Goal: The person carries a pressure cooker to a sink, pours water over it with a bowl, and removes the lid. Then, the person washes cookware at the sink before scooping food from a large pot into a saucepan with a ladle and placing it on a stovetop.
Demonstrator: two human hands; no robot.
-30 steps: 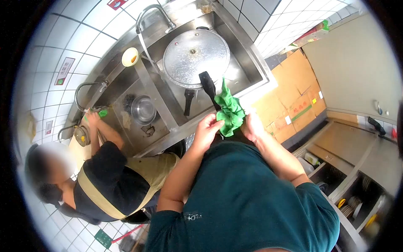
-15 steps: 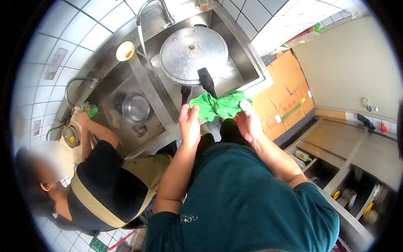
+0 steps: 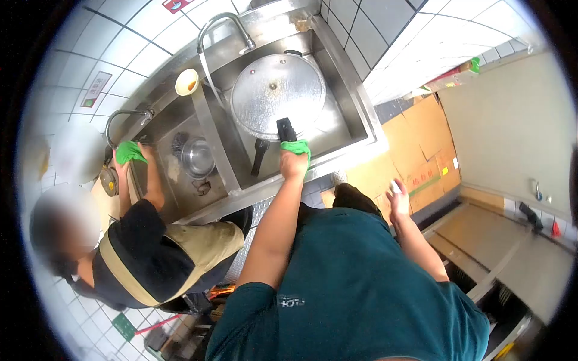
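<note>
Two hands differ: left hand clasps green cloth around black handle, seemingly for close contact; right hand hangs loosely spread.

Here before me, the stainless-steel double sink holds a pressure cooker at right, a metal bowl at left, and a yellow bowl on its ledge.

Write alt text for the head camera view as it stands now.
A person's left hand holds a green cloth against a black handle of a large metal pot in a steel sink, while their right hand is off to the side, away from the pot. To the left, another person holds a second green cloth near a tap.
</note>
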